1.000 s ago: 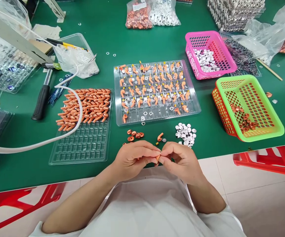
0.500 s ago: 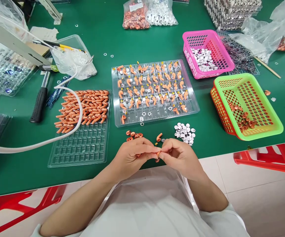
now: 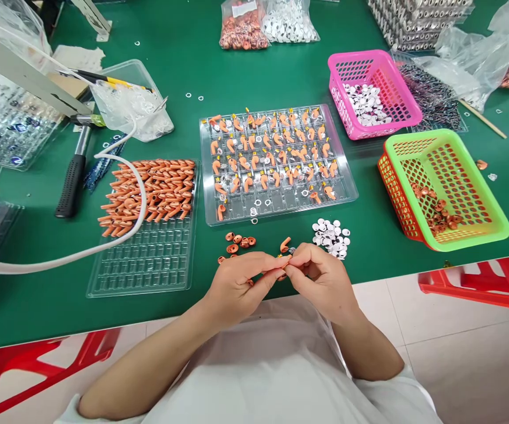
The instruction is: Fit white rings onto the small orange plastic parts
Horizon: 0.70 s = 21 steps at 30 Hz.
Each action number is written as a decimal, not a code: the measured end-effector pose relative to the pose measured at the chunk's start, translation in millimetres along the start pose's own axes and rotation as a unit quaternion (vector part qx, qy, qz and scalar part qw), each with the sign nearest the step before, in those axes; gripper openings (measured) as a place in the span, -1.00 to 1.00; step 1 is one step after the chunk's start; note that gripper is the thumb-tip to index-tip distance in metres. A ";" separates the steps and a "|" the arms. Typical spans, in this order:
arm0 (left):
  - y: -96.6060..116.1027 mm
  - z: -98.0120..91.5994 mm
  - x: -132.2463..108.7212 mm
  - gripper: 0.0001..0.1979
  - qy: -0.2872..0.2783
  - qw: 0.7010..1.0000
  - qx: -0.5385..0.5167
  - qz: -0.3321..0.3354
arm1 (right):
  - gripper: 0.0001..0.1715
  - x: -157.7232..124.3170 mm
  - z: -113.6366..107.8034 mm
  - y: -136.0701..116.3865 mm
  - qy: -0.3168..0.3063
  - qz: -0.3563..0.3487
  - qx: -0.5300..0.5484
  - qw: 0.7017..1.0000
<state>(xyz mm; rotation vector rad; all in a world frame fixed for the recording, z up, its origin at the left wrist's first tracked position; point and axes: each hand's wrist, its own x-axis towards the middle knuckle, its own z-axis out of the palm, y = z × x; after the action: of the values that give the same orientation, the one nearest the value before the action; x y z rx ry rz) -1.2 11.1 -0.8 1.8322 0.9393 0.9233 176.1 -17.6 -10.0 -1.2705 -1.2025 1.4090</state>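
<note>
My left hand point(image 3: 240, 285) and my right hand point(image 3: 325, 284) meet at the table's front edge. Thumbs and forefingers of both pinch a small orange part point(image 3: 286, 265), mostly covered by the fingertips. Just beyond them lies a curved orange piece point(image 3: 285, 244) with a small metal bit beside it. Several copper-coloured cups point(image 3: 237, 239) are scattered by my left hand, some partly behind it. A pile of white discs point(image 3: 331, 237) sits beyond my right hand. Farther back, a clear tray point(image 3: 280, 209) carries rows of curved orange pieces.
At left are a second clear tray point(image 3: 142, 259) partly filled with orange pieces, a white hose point(image 3: 60, 268) crossing it and a hammer point(image 3: 72, 182). At right stand a pink basket point(image 3: 340, 106) of white discs and a green basket point(image 3: 479, 229) with copper-coloured cups.
My fingertips have risen slightly in the picture, still pinching the orange part. My left hand has tilted a little, and more copper-coloured cups show beside it. The camera view has shifted slightly.
</note>
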 end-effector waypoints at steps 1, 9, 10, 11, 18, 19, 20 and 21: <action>-0.1 -0.3 0.2 -0.79 0.001 1.000 -0.002 -0.003 | -0.87 -0.4 0.2 0.3 -0.001 -0.006 0.004 1.000; -2.8 -9.2 2.3 -0.82 -0.037 0.999 0.006 0.006 | -0.88 -3.0 -3.5 -2.1 -0.008 -0.087 -0.132 0.987; -3.3 -9.5 2.0 -0.82 -0.037 0.999 0.011 0.010 | -0.87 -2.9 -3.5 -2.4 -0.004 -0.103 -0.156 0.982; -3.6 -9.3 1.6 -0.82 -0.034 0.999 0.015 0.011 | -0.86 -2.7 -3.1 -2.7 0.000 -0.114 -0.172 0.979; -5.4 -4.7 -2.4 -0.80 0.002 1.000 0.025 0.019 | -0.86 -1.0 5.8 -0.5 0.033 -0.099 -0.143 0.984; -5.8 -4.0 -3.0 -0.80 0.007 1.000 0.021 0.019 | -0.87 -1.0 7.1 0.2 0.035 -0.091 -0.130 0.987; -6.3 -3.4 -3.7 -0.80 0.012 1.000 0.015 0.020 | -0.87 -1.1 8.3 0.9 0.037 -0.082 -0.115 0.989; -6.7 -2.7 -4.5 -0.80 0.017 1.000 0.010 0.020 | -0.87 -1.2 9.3 1.7 0.038 -0.071 -0.097 0.992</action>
<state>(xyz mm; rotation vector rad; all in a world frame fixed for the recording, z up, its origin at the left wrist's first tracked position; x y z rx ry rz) -7.2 10.5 -7.0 1.8643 0.9392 0.9751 166.9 -20.0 -11.3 -1.3296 -1.3749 1.1544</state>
